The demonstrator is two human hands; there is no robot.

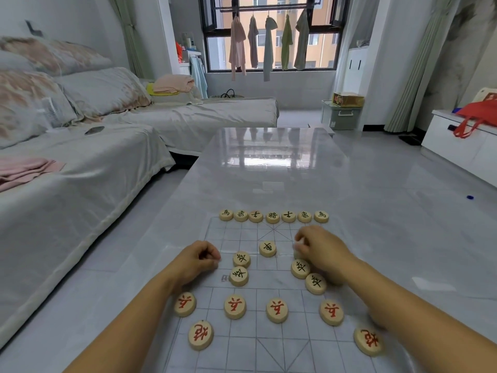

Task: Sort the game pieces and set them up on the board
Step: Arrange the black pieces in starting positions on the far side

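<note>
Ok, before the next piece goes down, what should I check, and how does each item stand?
1. Black back row complete: not ok, seven pieces, both corners bare.
2. Chariot on a corner: not ok, lies mid-board.
3. Black soldiers on their points: not ok, four loose in two pairs.
4. Red soldiers in line: ok for four; fifth cannot tell, right arm covers there.
5. Left hand free: cannot tell, fingers curled.
6. Right hand pinches a piece: which one cannot tell, blurred.

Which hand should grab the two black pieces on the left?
Left. The left hand is right beside those black pieces; the right hand is across the board and seems to pinch a pale piece.
</note>
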